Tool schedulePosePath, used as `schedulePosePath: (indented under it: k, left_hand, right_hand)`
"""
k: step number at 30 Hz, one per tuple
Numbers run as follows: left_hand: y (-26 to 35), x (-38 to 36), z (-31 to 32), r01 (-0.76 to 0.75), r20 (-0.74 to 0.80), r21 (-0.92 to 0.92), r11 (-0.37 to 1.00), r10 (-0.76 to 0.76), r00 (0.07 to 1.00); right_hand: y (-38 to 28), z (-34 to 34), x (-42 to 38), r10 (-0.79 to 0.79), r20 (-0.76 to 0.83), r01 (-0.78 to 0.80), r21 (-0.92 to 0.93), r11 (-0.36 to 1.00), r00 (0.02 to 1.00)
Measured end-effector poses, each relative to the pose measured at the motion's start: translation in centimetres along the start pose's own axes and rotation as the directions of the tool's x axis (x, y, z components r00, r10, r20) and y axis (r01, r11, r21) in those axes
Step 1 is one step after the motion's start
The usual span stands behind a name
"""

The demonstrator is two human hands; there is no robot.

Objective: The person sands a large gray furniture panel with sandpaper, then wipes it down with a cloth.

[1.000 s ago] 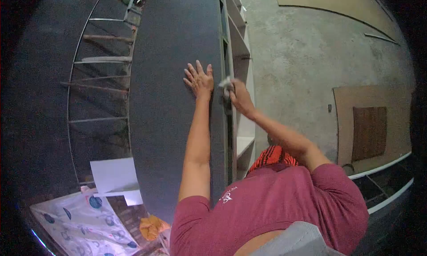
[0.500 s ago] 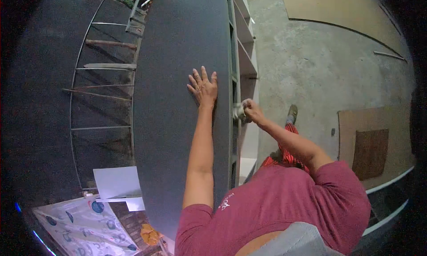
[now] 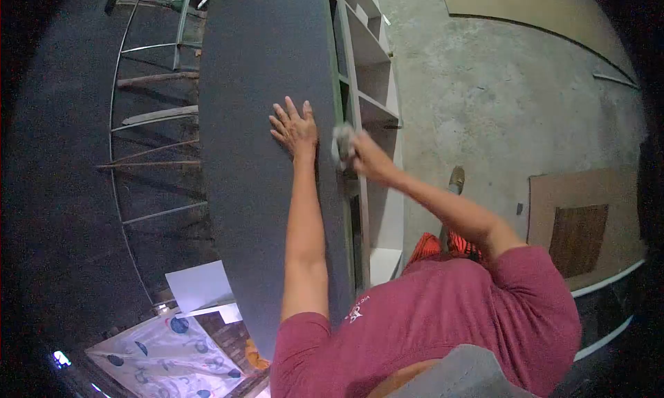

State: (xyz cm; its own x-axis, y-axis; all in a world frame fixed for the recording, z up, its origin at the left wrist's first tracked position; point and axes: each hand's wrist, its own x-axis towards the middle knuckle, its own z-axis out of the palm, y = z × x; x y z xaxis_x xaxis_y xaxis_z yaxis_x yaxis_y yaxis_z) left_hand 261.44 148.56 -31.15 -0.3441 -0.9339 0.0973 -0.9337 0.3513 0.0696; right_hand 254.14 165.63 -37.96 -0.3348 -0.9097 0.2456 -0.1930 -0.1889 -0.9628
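My left hand (image 3: 296, 130) lies flat on a long dark grey board (image 3: 266, 45), palm down with the fingers spread. At the board's right edge my right hand (image 3: 372, 156) is closed on a crumpled greyish-white rag (image 3: 342, 145), blurred by motion. The rag sits against the green-edged frame just under the board's side. Below and right of that edge, a white shelf unit (image 3: 384, 218) with several open compartments runs along the board.
Left of the board stands a metal rack (image 3: 116, 132) with wooden sticks across it. A white sheet (image 3: 200, 287) and a patterned cloth (image 3: 162, 356) lie at lower left. On the concrete floor (image 3: 470, 87) to the right are a large tan panel (image 3: 526, 7) and a brown mat (image 3: 579, 239).
My right hand has moved up and left along the board's edge with the rag. The view has shifted a little; my left hand stays flat on the board.
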Motion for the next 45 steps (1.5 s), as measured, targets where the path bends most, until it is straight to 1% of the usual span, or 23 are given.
schedulePosePath:
  k: [1, 4, 6, 7, 9, 12, 16, 17, 19, 21, 22, 23, 25, 27, 28, 33, 36, 38, 39, 41, 42, 44, 45]
  left_hand:
    - [0.2, 0.2, 0.5, 0.0, -0.003, -0.003, 1.0, 0.0, 1.0]
    - [0.4, 0.1, 0.5, -0.04, -0.059, -0.031, 0.999, 0.038, 0.998]
    - [0.3, 0.0, 0.5, -0.024, -0.077, -0.033, 0.999, 0.022, 0.997]
    - [0.2, -0.1, 0.6, -0.021, -0.086, -0.033, 0.999, 0.018, 0.996]
    - [0.0, -0.4, 0.1, -0.013, -0.098, -0.002, 1.0, 0.013, 0.995]
    - [0.4, -0.7, -1.1, -0.013, -0.07, -0.058, 0.998, 0.009, 0.998]
    - [0.2, -0.5, -1.2, -0.014, -0.079, -0.1, 0.995, 0.006, 0.997]
    - [-0.2, -0.5, -1.0, -0.017, -0.096, -0.078, 0.997, 0.009, 0.995]
    - [-0.3, -0.5, -1.4, -0.02, -0.115, -0.057, 0.998, 0.013, 0.993]
    - [0.1, 0.2, -1.2, 0.025, -0.02, -0.041, 0.999, -0.026, 0.999]
    - [0.4, 0.9, -0.9, 0.02, -0.023, -0.04, 0.999, -0.021, 1.0]
    - [0.7, 1.8, -0.6, 0.048, -0.02, -0.022, 0.999, -0.048, 0.999]
    - [1.4, 3.6, -0.1, 0.084, -0.027, -0.015, 0.996, -0.085, 0.996]
    - [2.2, 6.4, 0.4, 0.147, -0.042, -0.002, 0.989, -0.147, 0.988]
    - [2.6, 7.9, 0.8, 0.149, -0.048, -0.019, 0.989, -0.15, 0.988]
    - [4.6, 13.4, 1.0, 0.228, -0.034, -0.025, 0.973, -0.229, 0.973]
    - [6.1, 16.8, 1.2, 0.226, -0.015, -0.016, 0.974, -0.227, 0.974]
    - [6.9, 18.8, 1.7, 0.217, -0.015, -0.024, 0.976, -0.218, 0.976]
    - [7.0, 19.9, 1.6, 0.205, -0.018, -0.043, 0.978, -0.206, 0.978]
    - [7.3, 22.2, 1.8, 0.19, -0.018, -0.033, 0.981, -0.19, 0.982]
    - [7.6, 23.3, 2.0, 0.187, -0.022, -0.03, 0.982, -0.187, 0.982]
    - [8.5, 25.4, 1.3, 0.185, -0.013, -0.047, 0.982, -0.186, 0.983]
    - [8.9, 26.2, 1.1, 0.181, -0.008, -0.054, 0.982, -0.182, 0.983]
  right_hand:
    - [-0.3, -0.4, -1.6, 0.012, 0.153, -0.019, 0.04, 0.999, 0.988]
    - [0.4, 0.3, -4.5, 0.006, 0.26, -0.047, 0.151, 0.987, 0.966]
    - [0.8, -1.7, -1.1, 0.032, 0.153, -0.041, 0.057, 0.998, 0.988]
    - [5.2, -1.1, 1.7, -0.202, -0.058, 0.202, 0.001, 0.979, 0.978]
    - [4.3, -3.8, 7.6, -0.143, -0.326, 0.09, -0.171, 0.981, 0.935]
    - [5.6, -6.5, 14.3, -0.139, -0.405, 0.068, -0.185, 0.98, 0.904]
    - [7.7, -5.0, 12.1, -0.31, -0.218, 0.209, -0.387, 0.898, 0.925]
    - [10.9, -3.6, 9.6, -0.059, 0.025, 0.064, -0.291, 0.955, 0.998]
    - [9.3, -0.8, 1.6, -0.13, 0.163, 0.182, -0.37, 0.911, 0.978]
    - [8.0, -0.5, -3.4, -0.102, 0.543, 0.222, -0.161, 0.962, 0.833]
    - [4.2, -2.9, -3.3, 0.015, 0.79, -0.001, -0.019, 1.0, 0.613]
    - [3.7, -3.2, -2.8, -0.036, 0.753, 0.019, 0.032, 0.999, 0.657]
    - [5.7, -4.2, 1.8, -0.299, 0.408, 0.323, 0.011, 0.946, 0.862]
    - [6.6, -6.7, 9.3, -0.041, 0.204, 0.05, -0.04, 0.998, 0.978]
    - [4.8, -8.6, 13.1, -0.091, 0.115, 0.099, -0.068, 0.993, 0.989]
    - [5.4, -13.4, 28.2, -0.3, -0.141, 0.273, -0.184, 0.944, 0.943]
    - [7.6, -17.0, 35.8, -0.241, -0.381, 0.185, -0.179, 0.966, 0.893]
    - [10.0, -18.7, 39.2, -0.305, -0.552, 0.026, -0.455, 0.89, 0.776]
    - [11.0, -18.6, 39.2, -0.298, -0.561, 0.017, -0.45, 0.893, 0.772]
    - [13.1, -17.2, 37.6, -0.191, -0.244, 0.091, -0.369, 0.925, 0.951]
    - [14.2, -15.8, 35.9, -0.02, -0.196, -0.023, -0.214, 0.977, 0.98]
    - [14.3, -12.8, 30.8, -0.307, -0.087, 0.227, -0.492, 0.841, 0.948]
    - [12.8, -12.3, 27.9, -0.208, 0.032, 0.206, -0.356, 0.912, 0.978]
